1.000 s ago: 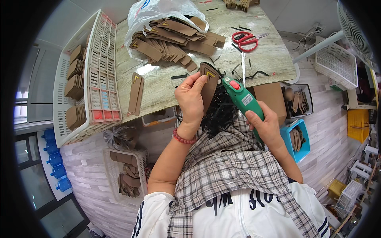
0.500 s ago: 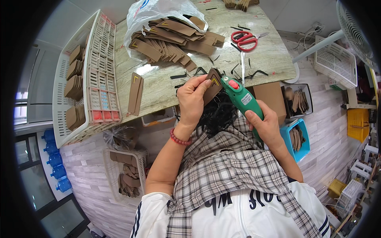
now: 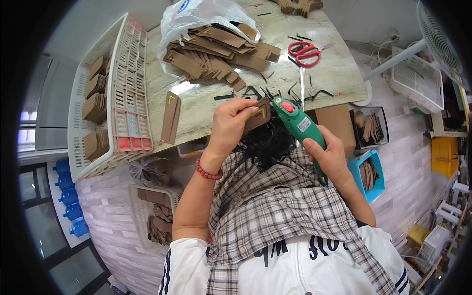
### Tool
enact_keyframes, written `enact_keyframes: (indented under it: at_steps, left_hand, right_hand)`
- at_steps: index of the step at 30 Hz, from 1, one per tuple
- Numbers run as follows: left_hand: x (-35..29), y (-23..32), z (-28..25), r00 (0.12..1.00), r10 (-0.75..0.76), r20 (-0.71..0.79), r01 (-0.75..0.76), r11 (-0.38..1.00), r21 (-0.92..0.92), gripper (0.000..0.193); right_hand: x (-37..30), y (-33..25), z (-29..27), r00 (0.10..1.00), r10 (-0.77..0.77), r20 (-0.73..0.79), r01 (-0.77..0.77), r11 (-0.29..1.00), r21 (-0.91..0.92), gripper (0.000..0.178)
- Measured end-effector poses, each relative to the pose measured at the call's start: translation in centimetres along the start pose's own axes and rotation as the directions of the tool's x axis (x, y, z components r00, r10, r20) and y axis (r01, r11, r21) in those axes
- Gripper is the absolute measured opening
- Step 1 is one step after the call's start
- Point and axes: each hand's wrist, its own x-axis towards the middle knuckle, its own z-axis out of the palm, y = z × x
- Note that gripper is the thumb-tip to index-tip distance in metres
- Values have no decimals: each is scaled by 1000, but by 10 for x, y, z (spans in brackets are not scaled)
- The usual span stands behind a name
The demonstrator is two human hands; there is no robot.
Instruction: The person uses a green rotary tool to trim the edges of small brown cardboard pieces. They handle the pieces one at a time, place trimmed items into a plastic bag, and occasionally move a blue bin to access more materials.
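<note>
My left hand [image 3: 230, 123] pinches a flat brown piece [image 3: 264, 112] with rounded corners and a yellow angled mark, held over the table's front edge. Wrapped around a green handheld electric cutter [image 3: 306, 130] with a red button, my right hand [image 3: 325, 153] keeps its head just right of the piece. The cutter's blades are too small to make out. Below both lies a heap of black strips [image 3: 268, 147] on my checked apron. Two similar brown pieces [image 3: 170, 118] lie on the table to the left.
Brown pieces [image 3: 211, 64] spill from a white plastic bag [image 3: 196, 17] on the table [image 3: 334, 73]. Red-handled scissors [image 3: 309, 55] and black scraps lie nearby. A white crate [image 3: 129, 98] stands left; a blue bin [image 3: 376, 189], cardboard box [image 3: 334, 125] and fan [image 3: 440, 39] are right.
My left hand has shifted left and slightly toward me, with the brown piece tilted flatter and a little farther from the cutter. The right hand with the cutter has barely moved.
</note>
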Motion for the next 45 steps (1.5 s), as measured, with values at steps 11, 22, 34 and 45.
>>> enact_keyframes:
  at_steps: [11,22,34,45]
  left_hand:
    - [99,-109,-168,707,76,-703,98,974,204,31]
    - [164,-86,-115,555,-375,-743,-153,832,-534,16]
    - [40,-2,26,923,-202,-329,-110,678,-726,7]
    - [34,-3,49,931,-267,-249,-33,617,-787,8]
  right_hand:
    - [2,9,8,1000,21,11,-21,999,-27,37]
    - [10,12,15,1000,29,2,-29,994,-103,39]
    - [19,-3,17,994,-59,-87,51,995,-91,40]
    - [18,2,11,993,-64,-101,65,998,8,40]
